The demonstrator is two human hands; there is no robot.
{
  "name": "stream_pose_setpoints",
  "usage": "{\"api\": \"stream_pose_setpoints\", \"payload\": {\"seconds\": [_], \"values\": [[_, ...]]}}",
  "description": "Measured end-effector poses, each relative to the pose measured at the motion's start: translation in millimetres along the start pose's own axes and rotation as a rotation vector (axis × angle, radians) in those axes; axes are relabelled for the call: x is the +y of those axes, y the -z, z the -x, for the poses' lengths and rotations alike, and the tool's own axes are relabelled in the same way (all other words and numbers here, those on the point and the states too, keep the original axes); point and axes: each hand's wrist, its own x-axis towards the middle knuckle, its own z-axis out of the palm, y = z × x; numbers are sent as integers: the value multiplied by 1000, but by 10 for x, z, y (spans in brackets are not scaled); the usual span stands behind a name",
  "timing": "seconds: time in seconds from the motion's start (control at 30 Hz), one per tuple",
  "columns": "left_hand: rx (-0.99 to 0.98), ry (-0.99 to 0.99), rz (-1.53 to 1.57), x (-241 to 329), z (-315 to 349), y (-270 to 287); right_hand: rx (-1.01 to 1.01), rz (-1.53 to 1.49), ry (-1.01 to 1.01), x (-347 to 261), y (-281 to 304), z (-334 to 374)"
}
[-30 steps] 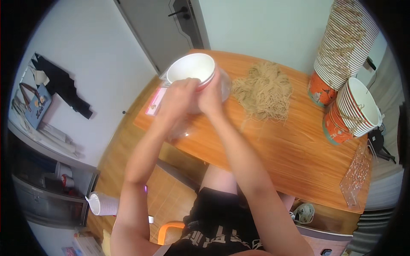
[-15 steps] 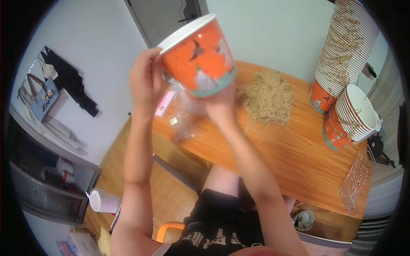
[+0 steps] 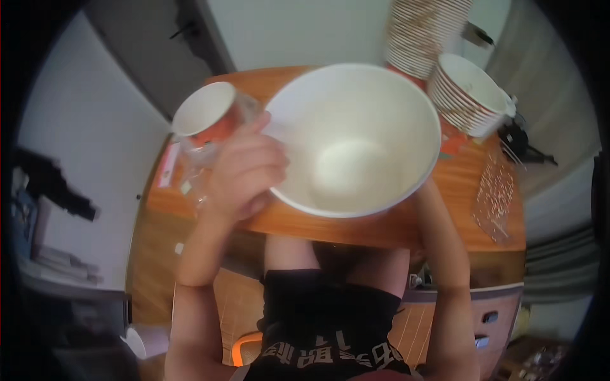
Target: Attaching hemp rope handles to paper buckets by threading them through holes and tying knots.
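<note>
A large white-lined paper bucket [image 3: 362, 140] is held up over the table's front edge, its open mouth tilted toward me. Its outer wall is turned away. At its left rim is my left hand [image 3: 244, 168], blurred, the bent fingers overlapping the edge. My right forearm [image 3: 441, 235] runs up behind the bucket's right side, where the bucket hides the hand. Left of it, another paper bucket [image 3: 206, 109], white inside and orange outside, stands with clear plastic wrap [image 3: 197, 154] around its lower part.
Nested buckets form a tall stack [image 3: 419, 38] at the back and a shorter stack [image 3: 470, 95] at the right. A clear bag of small beads [image 3: 494, 198] lies by the right edge of the wooden table [image 3: 305, 232]. A pink-and-white box [image 3: 168, 166] lies at the left.
The bucket has come down and to the right, and its mouth has turned toward me. My right hand has gone behind it. The twine pile is now hidden, and the wrapped bucket at the left shows.
</note>
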Motion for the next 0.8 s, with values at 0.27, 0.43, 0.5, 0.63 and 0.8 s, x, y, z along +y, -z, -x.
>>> {"api": "stream_pose_setpoints", "payload": {"seconds": [0.27,0.43,0.5,0.63,0.8], "values": [[-154,-35,173,-327,220,-909,187,-2,-153,-429,156,18],[-227,-37,243,-335,221,-997,148,-50,-226,-510,246,20],[-260,-47,277,-327,222,-1003,158,31,-249,-497,301,9],[-347,-87,275,-372,177,-956,109,27,-286,-544,346,19],[-452,-30,274,-382,37,-898,122,38,-403,-580,150,53]]}}
